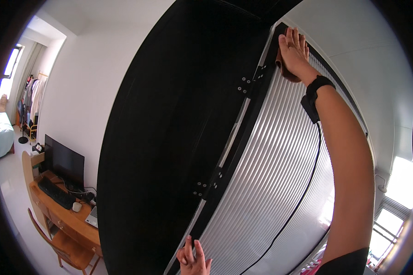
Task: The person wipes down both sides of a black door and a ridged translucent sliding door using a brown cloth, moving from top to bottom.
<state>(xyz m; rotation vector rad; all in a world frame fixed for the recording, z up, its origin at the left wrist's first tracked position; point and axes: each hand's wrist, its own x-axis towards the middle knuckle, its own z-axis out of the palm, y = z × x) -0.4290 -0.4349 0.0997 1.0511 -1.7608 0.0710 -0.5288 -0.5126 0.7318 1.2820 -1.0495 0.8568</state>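
Note:
My right hand is raised high, its fingers extended, holding a folded brown cloth against the top corner of a black-framed panel. Below it spreads the panel's translucent ribbed surface. A black band circles my right wrist, with a small black device and a cable hanging from it. My left hand is at the bottom, fingers apart, its fingertips at the black frame edge. A large black panel stands left of the frame, joined by a black upper hinge and a lower hinge.
On the left, a wooden desk bears a monitor, a keyboard and part of a laptop, with a wooden chair beside it. Farther back are a clothes rack and a bed corner. Bright windows are at the right.

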